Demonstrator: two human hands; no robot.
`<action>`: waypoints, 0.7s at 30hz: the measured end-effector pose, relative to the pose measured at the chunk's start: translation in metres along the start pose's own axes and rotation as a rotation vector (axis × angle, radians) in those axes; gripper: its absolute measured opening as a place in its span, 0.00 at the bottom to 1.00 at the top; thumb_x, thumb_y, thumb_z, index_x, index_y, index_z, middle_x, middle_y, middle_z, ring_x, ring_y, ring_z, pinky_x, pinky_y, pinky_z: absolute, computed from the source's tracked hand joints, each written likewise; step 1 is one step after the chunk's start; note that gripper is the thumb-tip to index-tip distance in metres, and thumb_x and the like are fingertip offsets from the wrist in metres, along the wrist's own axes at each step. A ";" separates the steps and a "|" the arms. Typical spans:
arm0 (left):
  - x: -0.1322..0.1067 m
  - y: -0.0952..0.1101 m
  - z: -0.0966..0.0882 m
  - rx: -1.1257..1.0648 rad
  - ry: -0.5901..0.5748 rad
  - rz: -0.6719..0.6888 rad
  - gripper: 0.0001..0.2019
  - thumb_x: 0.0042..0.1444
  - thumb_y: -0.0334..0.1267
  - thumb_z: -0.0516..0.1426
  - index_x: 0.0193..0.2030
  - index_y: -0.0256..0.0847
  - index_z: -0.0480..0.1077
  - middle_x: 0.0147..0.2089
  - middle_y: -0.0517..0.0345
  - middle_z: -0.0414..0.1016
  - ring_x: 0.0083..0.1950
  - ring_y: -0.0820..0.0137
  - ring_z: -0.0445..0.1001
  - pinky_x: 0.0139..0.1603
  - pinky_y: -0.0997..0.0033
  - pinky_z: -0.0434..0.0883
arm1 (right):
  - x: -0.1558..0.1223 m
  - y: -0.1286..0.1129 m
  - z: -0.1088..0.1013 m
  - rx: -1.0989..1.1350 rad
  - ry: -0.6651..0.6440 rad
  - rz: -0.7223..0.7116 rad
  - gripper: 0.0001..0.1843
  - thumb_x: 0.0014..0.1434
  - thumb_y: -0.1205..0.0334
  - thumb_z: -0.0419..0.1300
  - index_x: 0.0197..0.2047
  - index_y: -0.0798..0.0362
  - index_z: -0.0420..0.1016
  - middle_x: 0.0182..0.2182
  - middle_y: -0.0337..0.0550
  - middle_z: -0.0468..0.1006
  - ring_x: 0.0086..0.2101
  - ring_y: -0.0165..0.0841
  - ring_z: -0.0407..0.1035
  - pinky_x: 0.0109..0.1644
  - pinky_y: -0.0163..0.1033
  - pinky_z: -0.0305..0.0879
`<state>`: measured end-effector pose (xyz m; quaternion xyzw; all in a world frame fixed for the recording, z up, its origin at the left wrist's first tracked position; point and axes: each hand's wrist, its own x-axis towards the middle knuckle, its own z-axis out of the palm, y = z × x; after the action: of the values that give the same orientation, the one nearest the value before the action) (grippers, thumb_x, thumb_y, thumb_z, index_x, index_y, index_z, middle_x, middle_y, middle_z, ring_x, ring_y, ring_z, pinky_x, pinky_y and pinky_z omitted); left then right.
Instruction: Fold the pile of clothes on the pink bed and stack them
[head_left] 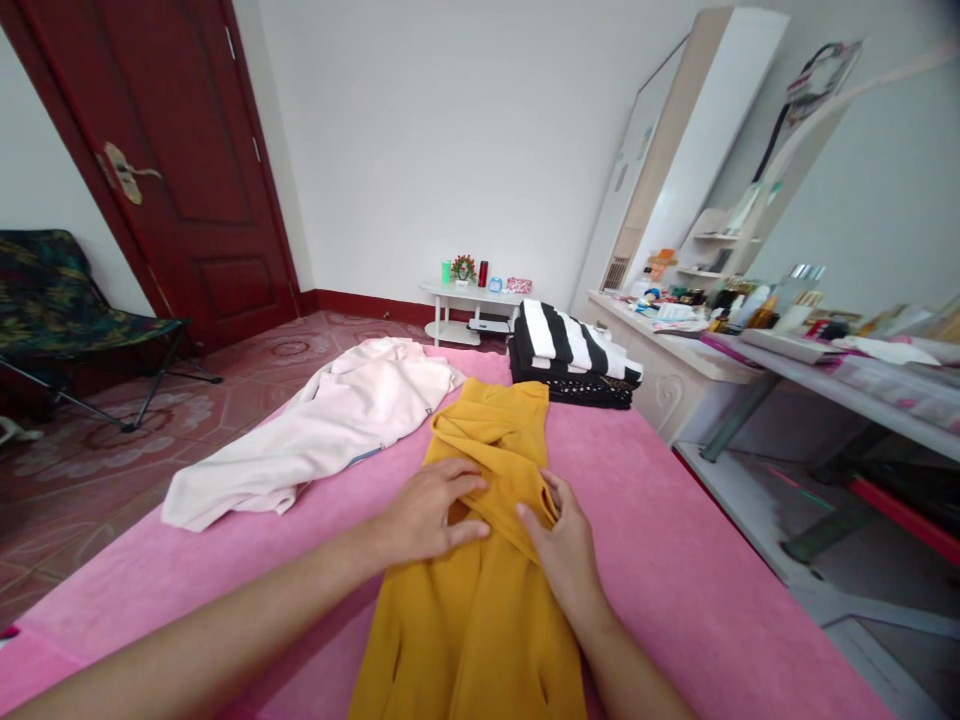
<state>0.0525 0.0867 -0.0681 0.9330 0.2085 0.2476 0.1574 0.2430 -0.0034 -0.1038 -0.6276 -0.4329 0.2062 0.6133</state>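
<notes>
A mustard-yellow garment (480, 610) lies lengthwise on the pink bed cover (660, 560), its sleeves folded across its upper part. My left hand (427, 512) rests on the garment's left side with fingers stretched flat over a folded sleeve. My right hand (561, 535) lies on the right side, fingers extended and pressing the fabric's fold. Neither hand grips anything. A pale pink garment (322, 425) lies spread out to the left of the yellow one.
A folded stack with a black-and-white striped top (574, 352) sits at the bed's far end. A cluttered white dresser (697, 345) stands at right, a small white table (469, 300) by the far wall, a folding chair (67, 310) and red door (180, 150) at left.
</notes>
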 end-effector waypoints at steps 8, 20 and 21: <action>0.041 -0.083 -0.013 0.025 0.265 -0.181 0.27 0.49 0.24 0.54 0.58 0.42 0.65 0.58 0.50 0.64 0.60 0.62 0.63 0.62 0.60 0.61 | 0.027 -0.039 -0.031 0.261 -0.021 0.132 0.19 0.48 0.53 0.66 0.42 0.54 0.76 0.38 0.45 0.81 0.39 0.40 0.75 0.44 0.43 0.71; 0.102 -0.093 0.004 -0.043 0.433 -0.313 0.21 0.52 0.36 0.58 0.54 0.40 0.64 0.53 0.50 0.67 0.53 0.64 0.68 0.55 0.62 0.66 | 0.087 -0.085 -0.100 0.387 0.242 0.347 0.13 0.44 0.64 0.67 0.36 0.53 0.76 0.27 0.47 0.81 0.28 0.41 0.77 0.31 0.42 0.76; 0.102 -0.085 0.006 -0.012 0.427 -0.258 0.21 0.53 0.36 0.58 0.54 0.41 0.64 0.54 0.50 0.66 0.54 0.63 0.67 0.57 0.62 0.65 | 0.092 -0.081 -0.107 0.389 0.263 0.341 0.12 0.44 0.65 0.66 0.36 0.53 0.76 0.27 0.47 0.81 0.26 0.40 0.77 0.30 0.42 0.76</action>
<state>0.1098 0.2062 -0.0666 0.8243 0.3529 0.4180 0.1458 0.3535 -0.0033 0.0159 -0.5834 -0.1903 0.3025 0.7294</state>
